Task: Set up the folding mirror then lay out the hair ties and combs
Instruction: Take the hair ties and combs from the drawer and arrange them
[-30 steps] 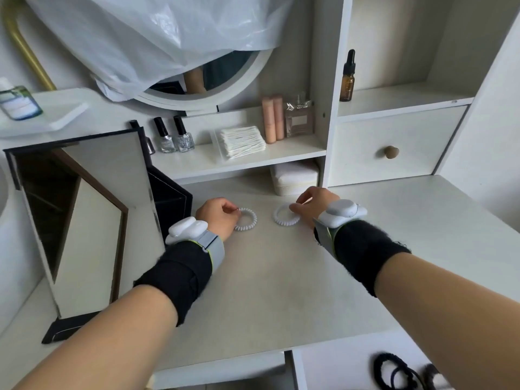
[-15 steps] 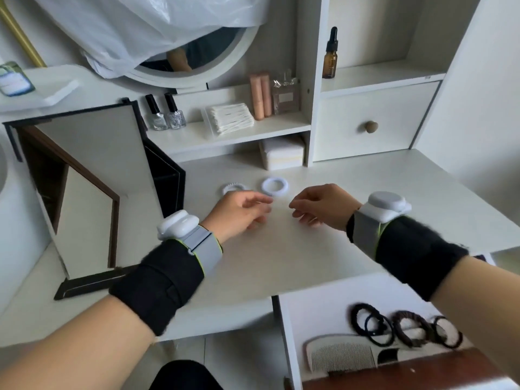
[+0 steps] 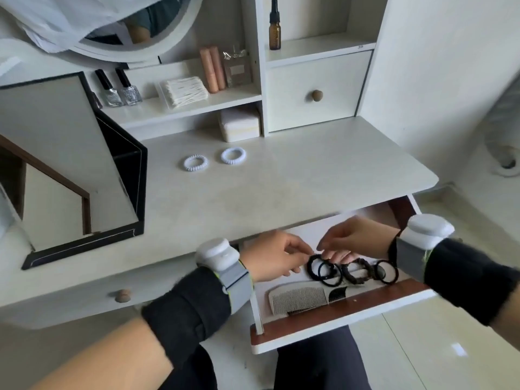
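The folding mirror [image 3: 64,170] stands opened at the left of the desk. Two white spiral hair ties [image 3: 196,162] [image 3: 233,155] lie side by side on the desktop [image 3: 281,187]. In the pulled-out drawer [image 3: 337,313] lie several black hair ties [image 3: 329,274], a pale comb [image 3: 298,299] and a small black comb [image 3: 337,294]. My left hand [image 3: 273,256] and my right hand [image 3: 354,240] hang over the drawer, fingertips meeting at the leftmost black ties. The ties still lie flat; neither hand has one lifted.
Shelves behind hold two nail polish bottles [image 3: 121,91], cotton swabs [image 3: 185,91], pink tubes [image 3: 212,68], a perfume bottle [image 3: 237,70] and a brown dropper bottle [image 3: 275,29]. A white box [image 3: 239,125] sits under the shelf. A closed drawer knob [image 3: 123,295] is at the lower left.
Both hands left the white spiral ties on the desktop and dropped back to the open drawer, onto the black hair ties. The view tilted down.
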`<move>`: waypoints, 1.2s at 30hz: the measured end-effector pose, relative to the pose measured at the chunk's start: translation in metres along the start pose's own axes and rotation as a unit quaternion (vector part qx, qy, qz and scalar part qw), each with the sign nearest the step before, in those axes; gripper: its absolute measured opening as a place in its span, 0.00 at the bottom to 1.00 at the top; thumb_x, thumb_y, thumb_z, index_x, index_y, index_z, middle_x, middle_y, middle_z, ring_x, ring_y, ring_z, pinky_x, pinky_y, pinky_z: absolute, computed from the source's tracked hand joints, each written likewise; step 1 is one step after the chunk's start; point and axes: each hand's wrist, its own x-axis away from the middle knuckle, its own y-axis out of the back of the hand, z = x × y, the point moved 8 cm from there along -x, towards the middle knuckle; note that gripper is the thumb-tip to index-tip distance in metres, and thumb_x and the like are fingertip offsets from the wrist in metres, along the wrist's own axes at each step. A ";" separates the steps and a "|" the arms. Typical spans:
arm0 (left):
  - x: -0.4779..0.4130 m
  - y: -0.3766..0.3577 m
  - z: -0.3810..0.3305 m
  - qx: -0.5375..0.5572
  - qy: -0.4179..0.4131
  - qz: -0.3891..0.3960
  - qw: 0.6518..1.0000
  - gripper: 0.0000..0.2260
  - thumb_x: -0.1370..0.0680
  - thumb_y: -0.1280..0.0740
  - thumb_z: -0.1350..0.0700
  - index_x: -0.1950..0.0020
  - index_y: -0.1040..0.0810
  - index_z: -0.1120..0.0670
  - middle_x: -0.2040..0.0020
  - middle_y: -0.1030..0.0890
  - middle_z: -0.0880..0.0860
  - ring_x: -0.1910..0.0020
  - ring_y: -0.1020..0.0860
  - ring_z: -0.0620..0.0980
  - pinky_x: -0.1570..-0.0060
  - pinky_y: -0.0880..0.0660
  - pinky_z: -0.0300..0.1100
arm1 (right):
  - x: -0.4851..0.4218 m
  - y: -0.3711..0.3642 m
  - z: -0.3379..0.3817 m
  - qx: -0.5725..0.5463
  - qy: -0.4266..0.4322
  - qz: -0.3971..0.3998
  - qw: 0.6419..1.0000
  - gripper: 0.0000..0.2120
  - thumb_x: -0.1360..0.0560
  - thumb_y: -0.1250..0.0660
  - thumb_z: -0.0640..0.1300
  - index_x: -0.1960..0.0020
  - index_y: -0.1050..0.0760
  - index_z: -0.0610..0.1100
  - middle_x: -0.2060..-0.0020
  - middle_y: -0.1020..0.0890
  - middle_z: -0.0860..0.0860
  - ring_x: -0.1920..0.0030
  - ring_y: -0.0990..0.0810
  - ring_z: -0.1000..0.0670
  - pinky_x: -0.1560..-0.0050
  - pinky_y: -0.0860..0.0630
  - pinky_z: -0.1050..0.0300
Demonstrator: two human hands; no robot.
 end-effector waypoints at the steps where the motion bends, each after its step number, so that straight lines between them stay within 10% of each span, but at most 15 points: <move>1: -0.005 -0.009 0.005 -0.015 0.013 0.006 1.000 0.10 0.23 0.36 0.56 0.43 0.21 0.54 0.50 0.18 0.53 0.54 0.20 0.48 0.53 0.21 0.42 | -0.002 0.003 -0.014 0.012 -0.015 -0.021 1.000 0.07 0.26 0.33 0.41 0.59 0.19 0.50 0.62 0.14 0.51 0.62 0.16 0.55 0.65 0.22 0.68; 13: -0.049 -0.049 0.037 -0.125 0.090 -0.014 0.988 0.15 0.23 0.40 0.56 0.37 0.24 0.53 0.38 0.22 0.55 0.40 0.25 0.56 0.45 0.30 0.42 | -0.048 0.001 -0.088 0.244 -0.104 -0.079 0.961 0.12 0.50 0.41 0.66 0.66 0.27 0.72 0.65 0.19 0.62 0.59 0.19 0.56 0.52 0.22 0.57; 21: -0.050 -0.038 0.045 0.014 0.099 -0.104 0.990 0.08 0.26 0.37 0.61 0.48 0.26 0.54 0.51 0.22 0.53 0.46 0.22 0.56 0.45 0.23 0.47 | -0.037 0.000 -0.053 0.173 -0.030 -0.132 0.975 0.07 0.34 0.32 0.50 0.69 0.27 0.59 0.68 0.21 0.60 0.64 0.22 0.55 0.67 0.30 0.65; 28: -0.040 -0.042 0.043 0.156 0.111 -0.072 0.979 0.12 0.25 0.33 0.58 0.43 0.24 0.60 0.55 0.21 0.55 0.68 0.20 0.44 0.63 0.22 0.37 | -0.012 0.005 -0.025 0.145 0.019 -0.110 0.983 0.08 0.30 0.32 0.46 0.65 0.26 0.57 0.68 0.19 0.58 0.65 0.21 0.55 0.56 0.24 0.58; 36: -0.014 -0.014 -0.003 0.213 0.020 -0.081 0.973 0.05 0.23 0.36 0.56 0.56 0.23 0.56 0.60 0.19 0.52 0.69 0.19 0.49 0.68 0.20 0.38 | 0.012 0.025 0.027 0.115 0.087 -0.113 0.983 0.07 0.29 0.30 0.45 0.64 0.23 0.56 0.74 0.19 0.57 0.72 0.23 0.63 0.59 0.26 0.64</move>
